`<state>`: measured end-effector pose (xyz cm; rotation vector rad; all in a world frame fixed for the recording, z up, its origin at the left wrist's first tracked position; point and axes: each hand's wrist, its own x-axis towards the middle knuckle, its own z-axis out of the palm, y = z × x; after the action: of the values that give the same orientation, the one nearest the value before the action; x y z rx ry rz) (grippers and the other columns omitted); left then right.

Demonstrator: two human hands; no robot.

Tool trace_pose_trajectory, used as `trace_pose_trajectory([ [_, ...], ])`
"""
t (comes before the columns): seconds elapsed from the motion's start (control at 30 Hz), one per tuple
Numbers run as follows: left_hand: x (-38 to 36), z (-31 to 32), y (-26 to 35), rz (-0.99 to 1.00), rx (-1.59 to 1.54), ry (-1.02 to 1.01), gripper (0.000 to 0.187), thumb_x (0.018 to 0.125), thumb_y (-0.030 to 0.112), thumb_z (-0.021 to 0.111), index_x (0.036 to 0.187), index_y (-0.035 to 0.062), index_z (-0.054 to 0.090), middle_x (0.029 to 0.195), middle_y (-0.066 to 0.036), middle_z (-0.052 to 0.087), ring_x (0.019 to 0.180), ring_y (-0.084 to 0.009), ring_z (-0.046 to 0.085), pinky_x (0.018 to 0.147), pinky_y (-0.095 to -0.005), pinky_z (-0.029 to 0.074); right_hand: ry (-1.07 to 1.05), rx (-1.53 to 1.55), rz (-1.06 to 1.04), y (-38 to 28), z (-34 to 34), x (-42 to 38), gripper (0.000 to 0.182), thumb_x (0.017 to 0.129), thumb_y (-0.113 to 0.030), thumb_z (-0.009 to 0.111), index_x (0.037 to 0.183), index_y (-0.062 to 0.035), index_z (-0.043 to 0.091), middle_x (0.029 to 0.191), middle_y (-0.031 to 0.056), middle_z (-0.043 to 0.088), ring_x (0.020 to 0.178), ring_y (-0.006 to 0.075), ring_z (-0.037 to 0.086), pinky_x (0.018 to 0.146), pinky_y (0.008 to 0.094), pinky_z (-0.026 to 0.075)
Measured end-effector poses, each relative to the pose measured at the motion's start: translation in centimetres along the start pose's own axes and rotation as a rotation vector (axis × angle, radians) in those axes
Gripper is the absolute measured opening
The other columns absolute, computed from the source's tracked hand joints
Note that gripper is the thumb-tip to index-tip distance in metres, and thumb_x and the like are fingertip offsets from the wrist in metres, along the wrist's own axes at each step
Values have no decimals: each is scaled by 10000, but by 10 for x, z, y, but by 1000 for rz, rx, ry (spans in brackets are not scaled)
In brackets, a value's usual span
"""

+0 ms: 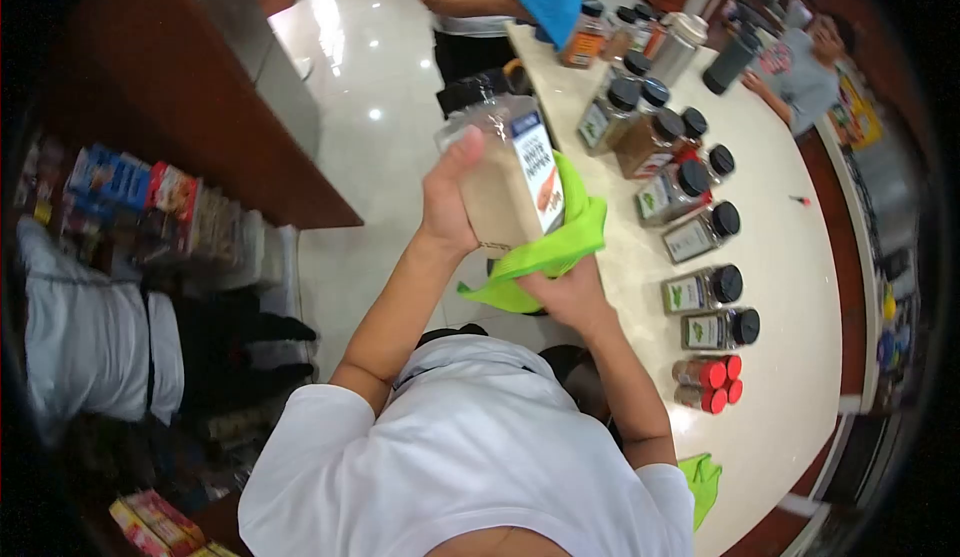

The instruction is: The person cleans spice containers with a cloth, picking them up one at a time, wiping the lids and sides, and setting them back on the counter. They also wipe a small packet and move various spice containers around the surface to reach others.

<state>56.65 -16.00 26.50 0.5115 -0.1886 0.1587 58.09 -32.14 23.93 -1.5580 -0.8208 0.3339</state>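
Note:
A large clear spice jar (497,182) with a black lid and pale powder inside is held tilted in front of me. My left hand (452,192) grips its side, the thumb pressed on the front near the top. A label with dark text and a reddish-orange picture faces right. Around the jar's lower right side my right hand (570,292) holds a bright green cloth (570,232) against it. Some of that hand's fingers are hidden behind the cloth and jar.
On the cream counter (780,287) at right stand or lie several black-lidded spice jars (672,197) and small red-capped jars (708,385). Another green cloth (703,482) hangs at its edge. A co-worker with a blue cloth (548,9) stands ahead; another person (800,72) is across the counter.

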Motion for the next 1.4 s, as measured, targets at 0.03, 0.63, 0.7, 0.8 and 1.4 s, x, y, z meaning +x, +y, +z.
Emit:
trace_pose_trajectory([
  [0.03,5,1,-5,-33,-14,-17,588,846,447,556,1208,-13,492,1089,-166,600,945,-264,619,847,-375,502,36,-14,11,11,-3,-8,496,763,-154,675,1196,0,491,1119,105,570,1017,193,556,889,341,445],
  [0.63,65,-13,-88,-344,-164,-621,913,660,561,684,1281,-53,419,1226,-191,533,1105,-301,552,970,-415,438,188,-295,-165,-57,-46,-43,365,700,-230,759,1020,-86,660,993,54,648,903,192,607,805,317,473],
  [0.7,62,15,-74,-404,267,-642,932,505,285,845,1263,-65,431,1203,-134,535,1091,-204,526,969,-318,399,395,259,111,-56,-61,-55,297,719,-146,738,987,-55,650,978,42,639,860,143,598,765,289,481],
  [0.8,63,30,-82,-319,430,-738,883,521,236,846,1258,-40,445,1186,-107,538,1078,-183,520,958,-302,394,533,83,76,-72,-67,-50,363,698,-103,751,1025,-27,611,984,41,631,863,126,599,763,293,493],
  [1.4,31,55,-104,689,1155,-649,563,636,112,737,1131,32,481,960,-149,551,901,-341,549,769,-375,445,956,66,-64,-73,-47,-50,306,729,-145,686,987,-8,594,896,47,626,790,114,602,699,265,492],
])
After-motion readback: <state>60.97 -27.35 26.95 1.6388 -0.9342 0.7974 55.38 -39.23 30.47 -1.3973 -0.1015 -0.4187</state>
